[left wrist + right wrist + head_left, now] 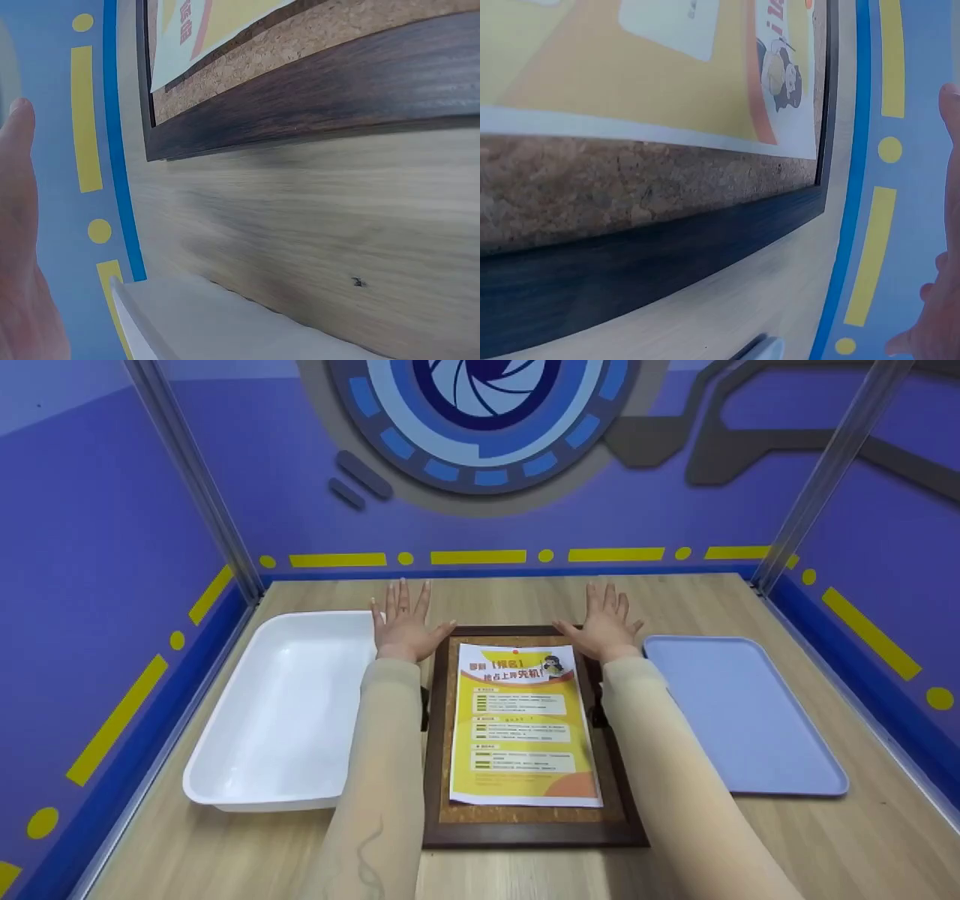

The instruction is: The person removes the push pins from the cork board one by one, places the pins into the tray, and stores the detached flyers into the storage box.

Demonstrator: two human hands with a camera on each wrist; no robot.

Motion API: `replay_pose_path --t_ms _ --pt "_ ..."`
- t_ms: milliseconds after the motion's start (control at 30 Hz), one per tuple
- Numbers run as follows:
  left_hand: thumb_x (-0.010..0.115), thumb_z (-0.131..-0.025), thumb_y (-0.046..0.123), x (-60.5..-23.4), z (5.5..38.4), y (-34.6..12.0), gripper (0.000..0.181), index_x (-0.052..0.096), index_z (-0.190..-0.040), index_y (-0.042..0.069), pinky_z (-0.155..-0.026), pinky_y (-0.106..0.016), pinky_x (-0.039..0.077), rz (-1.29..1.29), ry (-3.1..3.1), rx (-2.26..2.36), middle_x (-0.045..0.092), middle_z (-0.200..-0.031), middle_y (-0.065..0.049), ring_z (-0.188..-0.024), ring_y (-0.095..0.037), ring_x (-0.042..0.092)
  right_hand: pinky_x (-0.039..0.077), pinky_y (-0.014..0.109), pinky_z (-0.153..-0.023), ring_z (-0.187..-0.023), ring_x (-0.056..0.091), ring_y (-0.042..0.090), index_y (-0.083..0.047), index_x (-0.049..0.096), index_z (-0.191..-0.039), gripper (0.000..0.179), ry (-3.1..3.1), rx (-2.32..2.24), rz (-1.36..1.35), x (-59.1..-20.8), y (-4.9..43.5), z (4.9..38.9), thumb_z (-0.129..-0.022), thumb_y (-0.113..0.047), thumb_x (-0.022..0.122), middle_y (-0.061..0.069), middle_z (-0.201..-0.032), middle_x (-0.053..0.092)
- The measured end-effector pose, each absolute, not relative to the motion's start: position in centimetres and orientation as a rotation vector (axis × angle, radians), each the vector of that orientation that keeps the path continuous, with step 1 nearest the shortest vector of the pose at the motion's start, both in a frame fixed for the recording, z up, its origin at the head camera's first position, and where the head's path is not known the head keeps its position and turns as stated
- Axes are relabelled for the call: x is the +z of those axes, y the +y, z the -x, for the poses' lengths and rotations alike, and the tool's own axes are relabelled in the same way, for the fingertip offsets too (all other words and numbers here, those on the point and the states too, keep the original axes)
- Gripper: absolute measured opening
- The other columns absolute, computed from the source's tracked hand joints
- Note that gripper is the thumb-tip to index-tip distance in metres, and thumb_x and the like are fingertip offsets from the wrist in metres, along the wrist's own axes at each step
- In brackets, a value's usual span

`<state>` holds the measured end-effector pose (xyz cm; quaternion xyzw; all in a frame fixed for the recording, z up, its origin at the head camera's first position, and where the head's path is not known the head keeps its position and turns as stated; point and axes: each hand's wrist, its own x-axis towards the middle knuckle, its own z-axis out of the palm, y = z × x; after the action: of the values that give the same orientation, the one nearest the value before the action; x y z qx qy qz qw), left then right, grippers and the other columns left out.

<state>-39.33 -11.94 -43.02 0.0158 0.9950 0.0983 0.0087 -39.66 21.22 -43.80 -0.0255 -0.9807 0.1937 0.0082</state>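
Between my forearms lies a cork board [536, 834] with a dark brown wooden frame. On its cork a yellow and white printed sheet [517, 727] hangs from a red pushpin [515, 651] at the top. My left hand [405, 630], fingers spread and straight, is held over the board's far left corner, holding nothing. Over the far right corner my right hand [606, 626] is likewise spread with nothing in it. In the left wrist view the left hand [26, 255] shows at the edge, apart from the frame. The right wrist view shows the right hand [941, 255] similarly.
A deep white tray [277, 720] stands left of the board, and a flat light-blue tray [750, 720] lies to its right. All rest on a wood-grain table [502, 877]. Purple-blue panels [480, 529] enclose the back and both sides.
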Motion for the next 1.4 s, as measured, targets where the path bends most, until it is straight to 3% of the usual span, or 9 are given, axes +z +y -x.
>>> replay_pose_path --t_ms 200,867,1033,1233,1400 --pt "0.033 -0.097 0.078 -43.3 39.2 -11.5 0.092 -0.006 -0.166 0.031 -0.126 -0.060 -0.020 -0.075 3.120 0.337 -0.021 -0.173 -0.009 -0.160 -0.031 -0.022 -0.004 0.081 -0.118 -0.159 -0.014 0.046 -0.018 -0.002 -0.167 0.105 -3.058 0.661 0.071 -44.1 20.6 39.7 -0.095 -0.070 0.053 0.018 -0.172 -0.017" --pt "0.039 -0.097 0.075 -44.3 38.2 -9.7 0.091 -0.006 -0.166 0.035 -0.129 -0.056 -0.013 -0.175 3.096 0.407 -0.015 -0.175 -0.006 -0.162 -0.029 -0.017 0.006 0.071 -0.126 -0.160 -0.004 0.045 -0.018 0.002 -0.167 0.104 -3.052 0.764 -0.015 -46.0 18.1 39.6 -0.095 -0.069 0.056 0.017 -0.174 -0.010" --pt "0.040 -0.097 0.076 -44.9 37.8 -8.9 0.092 -0.004 -0.166 0.034 -0.130 -0.054 -0.011 -0.247 3.079 0.416 -0.013 -0.175 -0.005 -0.162 -0.028 -0.016 0.014 0.068 -0.127 -0.161 0.002 0.043 -0.020 0.005 -0.167 0.097 -3.022 0.843 -0.034 -46.7 17.3 39.5 -0.097 -0.061 0.058 0.015 -0.175 -0.002" --pt "0.049 -0.097 0.070 -46.1 37.1 -7.7 0.093 0.004 -0.167 0.028 -0.132 -0.052 -0.004 -0.329 3.026 0.502 -0.008 -0.175 -0.006 -0.163 -0.029 -0.010 0.023 0.060 -0.128 -0.161 0.012 0.038 -0.019 0.019 -0.166 0.084 -2.954 0.981 -0.025 -47.5 16.0 39.2 -0.100 -0.045 0.065 0.014 -0.173 0.015" --pt "0.055 -0.096 0.067 -47.1 36.4 -6.5 0.095 0.008 -0.167 0.026 -0.133 -0.052 0.001 -0.367 2.968 0.564 -0.005 -0.176 -0.005 -0.163 -0.028 -0.007 0.036 0.054 -0.124 -0.153 0.035 0.035 -0.015 0.030 -0.162 0.071 -2.897 1.110 -0.030 -48.2 15.1 38.9 -0.102 -0.029 0.065 0.015 -0.165 0.035"
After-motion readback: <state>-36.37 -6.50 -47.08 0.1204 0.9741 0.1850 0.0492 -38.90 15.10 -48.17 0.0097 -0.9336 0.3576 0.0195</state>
